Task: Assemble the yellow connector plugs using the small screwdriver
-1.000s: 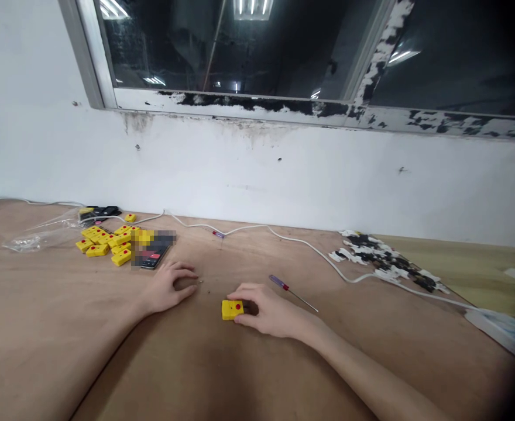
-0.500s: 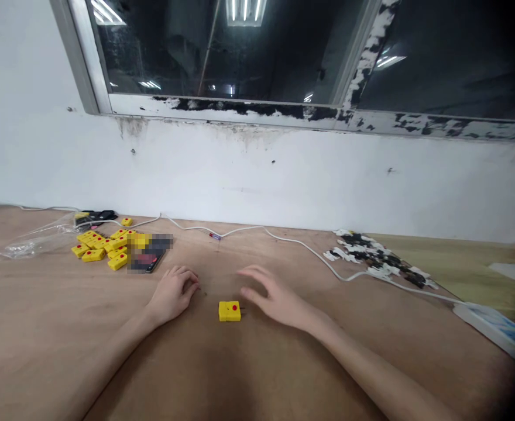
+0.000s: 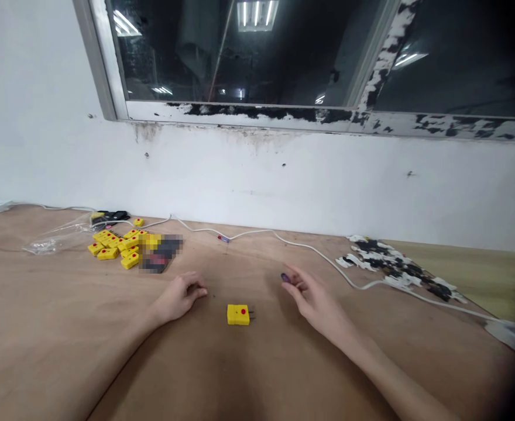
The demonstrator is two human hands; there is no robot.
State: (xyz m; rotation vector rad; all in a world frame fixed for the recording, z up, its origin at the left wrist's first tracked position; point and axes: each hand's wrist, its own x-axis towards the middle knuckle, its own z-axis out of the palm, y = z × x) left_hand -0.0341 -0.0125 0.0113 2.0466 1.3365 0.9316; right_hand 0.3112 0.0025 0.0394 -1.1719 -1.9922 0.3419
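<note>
My right hand is raised slightly over the plywood tabletop, its fingers pinching the purple handle of a small screwdriver. The screwdriver's shaft is hidden by the hand. A yellow thermocouple-style connector with a red dot lies between my hands, touching neither, with short metal pins at its right end. My left hand rests on the wood with curled fingers, holding nothing I can see. Its nearest neighbour is a pile of similar yellow connectors.
A pixelated patch hides something dark beside the pile. Behind it lie a plastic bag, a white cable and a second purple-handled tool. Torn black-and-white material and a white power strip lie right, below a window.
My right hand has left the yellow connector and moved up and right, and the screwdriver that lay on the table is now in its fingers. My left hand has barely moved.
</note>
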